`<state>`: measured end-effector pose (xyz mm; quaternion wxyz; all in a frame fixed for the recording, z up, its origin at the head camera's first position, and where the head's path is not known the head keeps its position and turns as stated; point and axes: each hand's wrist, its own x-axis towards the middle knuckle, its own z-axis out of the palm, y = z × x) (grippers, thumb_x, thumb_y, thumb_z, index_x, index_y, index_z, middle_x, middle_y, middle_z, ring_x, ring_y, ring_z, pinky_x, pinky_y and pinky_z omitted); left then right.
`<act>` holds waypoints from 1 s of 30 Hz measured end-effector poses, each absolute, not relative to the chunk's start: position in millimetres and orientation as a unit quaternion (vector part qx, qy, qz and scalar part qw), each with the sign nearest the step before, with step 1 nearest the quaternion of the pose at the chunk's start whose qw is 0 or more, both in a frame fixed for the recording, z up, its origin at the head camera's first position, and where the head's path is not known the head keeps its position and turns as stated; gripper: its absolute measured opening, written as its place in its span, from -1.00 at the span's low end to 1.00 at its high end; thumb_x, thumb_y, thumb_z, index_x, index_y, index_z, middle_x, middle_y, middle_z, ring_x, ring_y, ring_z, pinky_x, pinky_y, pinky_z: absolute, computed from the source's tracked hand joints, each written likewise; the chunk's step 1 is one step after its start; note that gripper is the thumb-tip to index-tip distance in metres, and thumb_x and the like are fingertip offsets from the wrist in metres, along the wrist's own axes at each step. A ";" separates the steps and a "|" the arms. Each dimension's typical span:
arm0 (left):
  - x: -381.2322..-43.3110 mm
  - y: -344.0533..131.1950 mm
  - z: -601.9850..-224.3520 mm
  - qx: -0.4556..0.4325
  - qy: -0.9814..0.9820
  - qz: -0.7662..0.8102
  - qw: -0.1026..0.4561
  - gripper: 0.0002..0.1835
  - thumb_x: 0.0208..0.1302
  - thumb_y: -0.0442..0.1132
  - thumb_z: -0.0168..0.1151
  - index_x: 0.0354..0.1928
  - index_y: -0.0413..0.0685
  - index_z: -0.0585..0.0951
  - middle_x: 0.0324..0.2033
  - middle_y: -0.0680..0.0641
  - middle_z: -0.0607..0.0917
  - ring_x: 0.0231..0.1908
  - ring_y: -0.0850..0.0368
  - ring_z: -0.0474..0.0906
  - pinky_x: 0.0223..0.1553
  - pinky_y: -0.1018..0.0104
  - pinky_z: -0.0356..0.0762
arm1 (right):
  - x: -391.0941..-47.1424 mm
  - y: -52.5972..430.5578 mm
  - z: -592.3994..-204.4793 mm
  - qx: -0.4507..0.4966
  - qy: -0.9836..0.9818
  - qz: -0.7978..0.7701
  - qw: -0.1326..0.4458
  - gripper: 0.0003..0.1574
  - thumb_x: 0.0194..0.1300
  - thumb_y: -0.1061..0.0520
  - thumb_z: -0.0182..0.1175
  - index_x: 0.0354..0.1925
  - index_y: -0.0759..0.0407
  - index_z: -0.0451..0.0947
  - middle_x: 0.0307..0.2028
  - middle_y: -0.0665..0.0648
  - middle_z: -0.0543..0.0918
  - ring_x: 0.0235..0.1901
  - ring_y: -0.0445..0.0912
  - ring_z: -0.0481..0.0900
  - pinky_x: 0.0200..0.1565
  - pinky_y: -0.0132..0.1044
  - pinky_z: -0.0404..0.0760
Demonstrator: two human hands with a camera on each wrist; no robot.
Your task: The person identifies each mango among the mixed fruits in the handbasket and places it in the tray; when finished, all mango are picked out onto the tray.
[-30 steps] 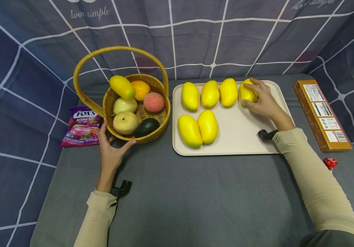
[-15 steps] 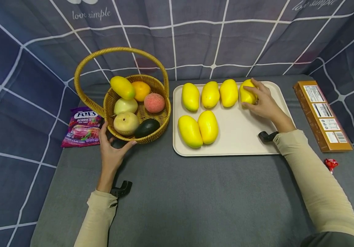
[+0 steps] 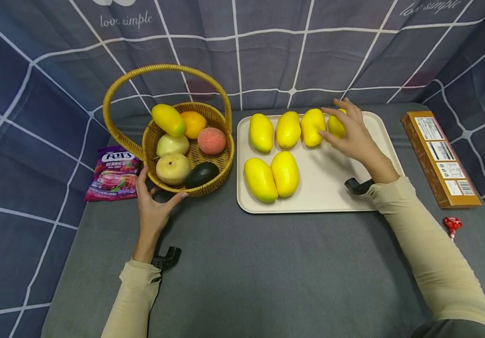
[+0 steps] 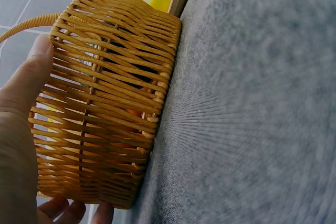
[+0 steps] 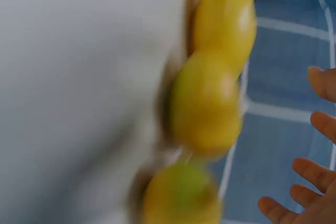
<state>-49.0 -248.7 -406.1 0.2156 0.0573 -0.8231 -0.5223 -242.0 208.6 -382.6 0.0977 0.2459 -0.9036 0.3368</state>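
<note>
My left hand [image 3: 152, 212] holds the near-left side of a wicker basket [image 3: 209, 188], thumb and fingers spread around its wall. In the left wrist view, the thumb [image 4: 39, 59] lies against the woven side. Inside the basket are a yellow-green mango [image 3: 168, 119], an orange [image 3: 193, 124], a peach [image 3: 211, 141], a dark avocado [image 3: 202, 175] and two pale round fruits. My right hand [image 3: 355, 136] hovers, fingers spread, above the right-most mango [image 3: 335, 126] of the back row on a cream tray [image 3: 327, 190]. It holds nothing and partly hides that mango.
Two mangoes [image 3: 261, 180] lie in the tray's near-left part, and several stand along its back edge. A purple candy bag [image 3: 112, 174] lies left of the basket. Right of the tray are a brown box [image 3: 442, 159] and a red-wrapped lollipop [image 3: 452, 224]. Grid-patterned cloth walls surround the table.
My right hand has let go of the right-most mango in the back row, opened its fingers and risen slightly to the left. The left hand and basket have not visibly moved.
</note>
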 end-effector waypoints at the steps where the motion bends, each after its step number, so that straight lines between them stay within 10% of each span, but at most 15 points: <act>1: -48.7 -249.0 -406.1 0.057 -0.823 -0.522 0.216 0.09 -0.11 -0.55 0.48 0.47 -0.37 0.05 0.44 -0.37 0.08 0.42 -0.11 0.05 0.19 -0.18 0.22 | -239.8 200.7 -379.0 0.259 -0.898 0.340 0.103 -0.30 0.19 0.20 0.37 0.29 0.20 0.43 0.42 0.38 0.19 0.51 0.22 -0.12 0.42 0.24 -0.11; 30: -48.9 -252.0 -407.1 0.045 -0.816 -0.534 0.218 0.12 -0.05 -0.29 0.57 0.48 -0.31 0.05 0.43 -0.33 0.12 0.38 -0.16 0.11 0.17 -0.20 0.23 | -202.3 10.5 -352.2 0.473 -0.793 0.383 0.030 -0.33 0.29 -0.02 0.31 0.31 0.11 0.44 0.34 0.16 0.41 0.37 0.00 0.27 0.39 -0.14 0.20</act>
